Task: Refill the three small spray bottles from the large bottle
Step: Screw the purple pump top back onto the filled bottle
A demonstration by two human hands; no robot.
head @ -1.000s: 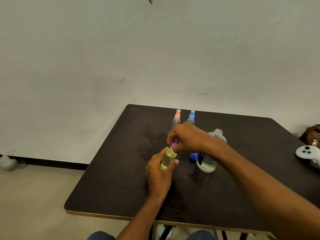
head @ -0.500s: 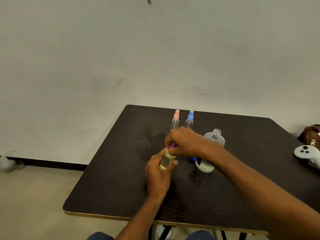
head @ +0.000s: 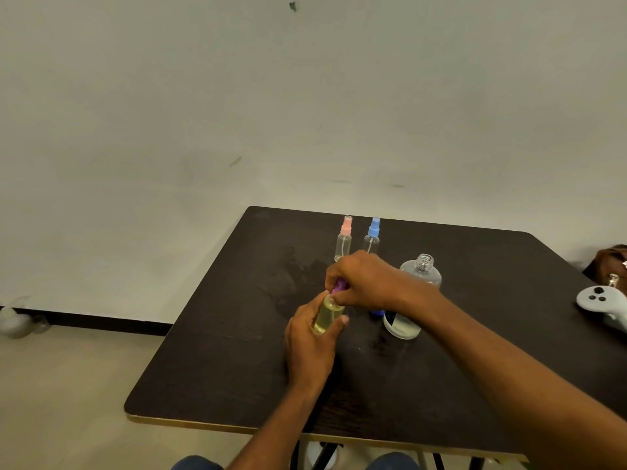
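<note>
Hands: left hand grips yellow-filled bottle, right hand pinches its mostly hidden purple cap.

A dark brown wooden table with a pale edge is standing near a plain off-white wall. A white plastic handheld controller is lying at its right edge, just beside a brown bag-like object.
</note>
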